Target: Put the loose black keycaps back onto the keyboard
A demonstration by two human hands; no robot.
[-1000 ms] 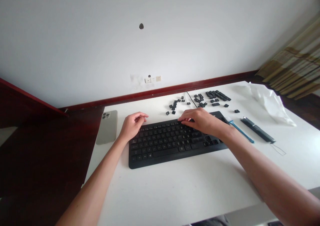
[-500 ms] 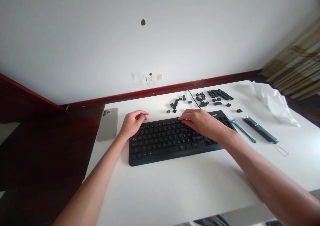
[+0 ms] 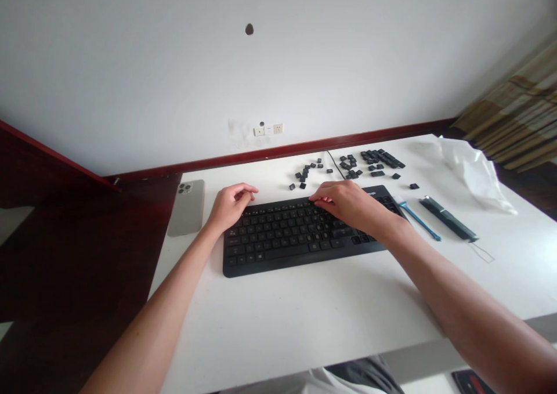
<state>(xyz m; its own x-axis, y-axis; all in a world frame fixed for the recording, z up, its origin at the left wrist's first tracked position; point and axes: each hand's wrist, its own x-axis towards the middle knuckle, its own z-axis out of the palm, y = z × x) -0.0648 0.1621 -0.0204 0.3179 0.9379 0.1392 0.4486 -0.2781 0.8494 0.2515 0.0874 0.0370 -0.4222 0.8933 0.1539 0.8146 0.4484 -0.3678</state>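
A black keyboard [image 3: 287,255] lies in front of me, its left part fitted with keys and several sockets bare toward the right. My left hand [image 3: 230,206] rests at its upper left corner, fingers loosely bent and parted, holding nothing I can see. Over the top row, my right hand [image 3: 342,199] has its thumb and index finger pinched at a key position. Whatever sits between those fingertips is hidden. Loose black keycaps [image 3: 383,158] lie behind the keyboard, with a smaller scatter of keycaps [image 3: 304,173] nearer its middle.
A phone [image 3: 187,208] lies face down at the table's left. To the right are a blue brush [image 3: 420,221], a dark strip-shaped packet [image 3: 450,219], a thin wire tool [image 3: 483,253] and a crumpled white plastic bag [image 3: 474,173]. A cable [image 3: 336,165] runs back from the keyboard.
The whole view has shifted slightly, so the table sits a little higher in the picture. Both hands keep nearly the same places on the keyboard.
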